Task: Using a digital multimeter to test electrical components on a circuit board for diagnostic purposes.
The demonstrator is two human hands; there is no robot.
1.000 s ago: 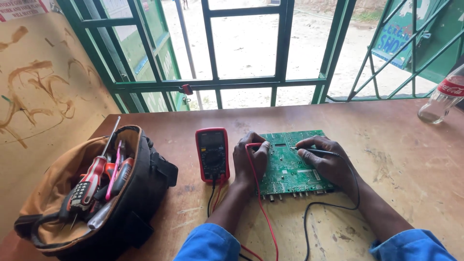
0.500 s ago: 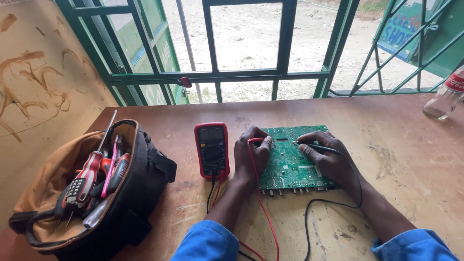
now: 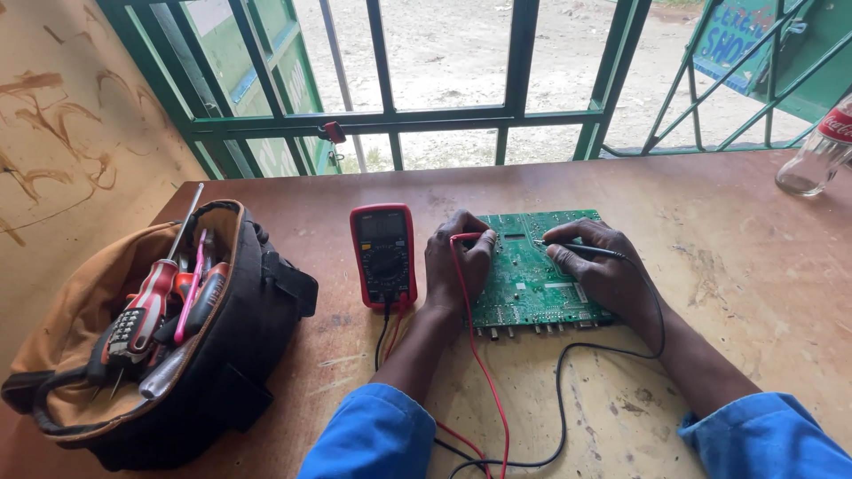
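Observation:
A green circuit board (image 3: 532,284) lies flat on the wooden table (image 3: 728,266). My left hand (image 3: 457,262) rests on the board's left edge and pinches the red test probe (image 3: 466,238), whose red lead runs back toward me. My right hand (image 3: 603,266) holds the black test probe (image 3: 577,249) like a pen, its tip pointing left onto the board near its top middle. A red multimeter (image 3: 383,253) with a dark dial lies just left of my left hand, both leads plugged into its lower end.
An open tool bag (image 3: 151,328) with screwdrivers and pliers sits at the table's left. A glass bottle (image 3: 816,146) stands at the far right. Green metal window bars (image 3: 444,115) rise behind the table; an ochre wall is to the left.
The view has tilted slightly, shifting everything a little in frame. Both hands stay on the board with their probes; the black probe tip has barely shifted.

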